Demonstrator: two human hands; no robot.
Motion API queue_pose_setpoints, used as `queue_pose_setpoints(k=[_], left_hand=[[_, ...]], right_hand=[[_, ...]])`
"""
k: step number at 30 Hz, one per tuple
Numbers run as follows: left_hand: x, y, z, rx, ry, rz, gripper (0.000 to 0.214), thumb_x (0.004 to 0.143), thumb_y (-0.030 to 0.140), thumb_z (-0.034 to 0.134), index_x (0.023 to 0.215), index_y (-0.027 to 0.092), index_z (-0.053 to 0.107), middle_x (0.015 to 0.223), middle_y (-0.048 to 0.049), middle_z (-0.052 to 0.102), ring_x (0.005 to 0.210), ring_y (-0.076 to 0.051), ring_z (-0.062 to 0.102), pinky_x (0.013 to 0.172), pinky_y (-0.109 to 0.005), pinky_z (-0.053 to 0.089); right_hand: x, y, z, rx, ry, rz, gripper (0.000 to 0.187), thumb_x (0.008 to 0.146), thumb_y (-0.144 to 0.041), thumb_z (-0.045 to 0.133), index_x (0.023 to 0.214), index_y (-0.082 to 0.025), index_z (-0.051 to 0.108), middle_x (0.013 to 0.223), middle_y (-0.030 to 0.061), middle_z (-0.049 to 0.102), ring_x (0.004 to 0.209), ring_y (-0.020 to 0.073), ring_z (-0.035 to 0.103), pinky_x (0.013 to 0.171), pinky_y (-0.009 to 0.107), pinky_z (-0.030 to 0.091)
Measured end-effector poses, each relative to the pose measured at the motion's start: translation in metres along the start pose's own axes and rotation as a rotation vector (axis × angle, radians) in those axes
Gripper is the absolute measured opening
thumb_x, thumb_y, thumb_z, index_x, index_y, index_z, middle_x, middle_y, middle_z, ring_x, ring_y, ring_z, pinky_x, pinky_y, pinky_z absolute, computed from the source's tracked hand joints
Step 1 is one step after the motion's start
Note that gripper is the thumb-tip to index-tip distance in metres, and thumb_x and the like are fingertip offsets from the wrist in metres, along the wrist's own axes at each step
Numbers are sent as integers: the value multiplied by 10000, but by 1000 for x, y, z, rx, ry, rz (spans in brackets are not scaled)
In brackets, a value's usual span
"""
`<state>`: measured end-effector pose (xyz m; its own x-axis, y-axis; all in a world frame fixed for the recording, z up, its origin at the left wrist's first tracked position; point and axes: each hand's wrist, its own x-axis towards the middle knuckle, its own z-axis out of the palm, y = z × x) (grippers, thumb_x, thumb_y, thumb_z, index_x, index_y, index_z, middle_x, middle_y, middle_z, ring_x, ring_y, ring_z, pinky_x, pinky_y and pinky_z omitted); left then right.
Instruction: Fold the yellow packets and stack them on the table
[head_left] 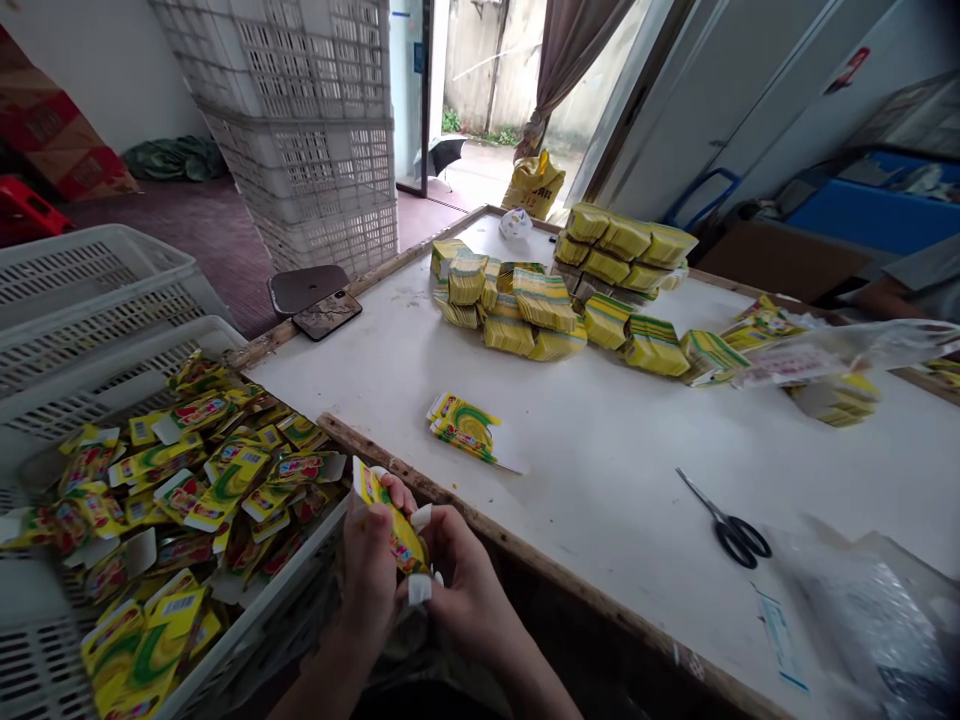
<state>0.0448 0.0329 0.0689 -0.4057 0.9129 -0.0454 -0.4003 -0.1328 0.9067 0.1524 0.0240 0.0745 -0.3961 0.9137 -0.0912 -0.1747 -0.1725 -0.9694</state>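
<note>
Both my hands hold one small yellow carton (pixel 391 520) just below the table's near edge. My left hand (pixel 369 572) wraps its fingers round the carton's left side. My right hand (pixel 466 585) pinches its lower right end; white tape covers two fingertips. To the left, a white crate (pixel 52 660) holds several folded yellow cartons (pixel 217 480) with open white flaps. A few flat yellow carton blanks (pixel 465 427) lie on the white table (pixel 600 470) just beyond my hands.
Bundled stacks of flat yellow blanks (pixel 570 300) sit at the table's far side. Black scissors (pixel 727 525) lie at the right, by clear plastic bags (pixel 862 610). Two phones (pixel 315 298) rest at the left corner. Tall stacked white crates (pixel 315 130) stand behind. Another person's arm (pixel 892 295) shows far right.
</note>
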Motion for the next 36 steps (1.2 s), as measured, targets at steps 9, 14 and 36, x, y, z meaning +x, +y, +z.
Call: queue_pose_setpoints(k=[9, 14, 36], left_hand=[[-7, -13, -10, 25, -58, -94, 278, 776, 364, 731, 1004, 211, 683, 931, -21, 729, 919, -214, 671, 857, -329, 528], [1, -2, -15, 23, -92, -130, 339, 759, 462, 727, 929, 169, 727, 934, -70, 755, 908, -263, 690, 831, -372, 548], [-19, -8, -13, 958, -776, 407, 748, 657, 53, 612, 1280, 288, 272, 1145, -80, 562, 1028, -257, 619, 833, -357, 522]], right_hand=[[5, -10, -34, 7, 166, -40, 259, 721, -385, 750, 765, -203, 570, 644, -23, 595, 579, 134, 537, 553, 232, 437], [1, -11, -42, -107, 256, -125, 187, 738, -325, 726, 712, -210, 581, 637, -15, 610, 580, 154, 556, 550, 256, 455], [-3, 13, -47, 78, 128, 54, 564, 829, -514, 649, 1310, -242, 536, 1251, 130, 648, 1159, 315, 608, 957, 475, 502]])
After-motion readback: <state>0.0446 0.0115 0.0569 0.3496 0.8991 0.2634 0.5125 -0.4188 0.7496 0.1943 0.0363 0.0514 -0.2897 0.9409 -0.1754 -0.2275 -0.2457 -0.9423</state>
